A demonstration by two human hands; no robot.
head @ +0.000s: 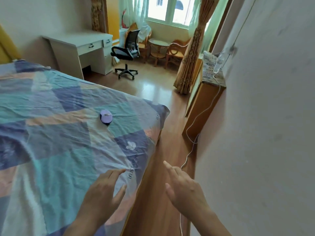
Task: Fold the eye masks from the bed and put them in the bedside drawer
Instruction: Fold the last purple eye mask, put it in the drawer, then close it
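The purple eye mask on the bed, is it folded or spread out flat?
Folded: the purple eye mask sits as a small compact bundle on the patchwork sheet, not spread out.

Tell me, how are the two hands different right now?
The left hand hovers over the bedsheet; the right hand hangs over the wooden floor. The left's fingers spread wider; the right's stay closer together. Both are open, empty, and far from the purple eye mask.

On the bedsheet (68, 116) by my left hand (102, 189) I can read "BEST", dark letters running up the edge. More lettering follows it and sits at the far corner, too blurred to read. Print on the cloth (208, 65) over the cabinet is unreadable.
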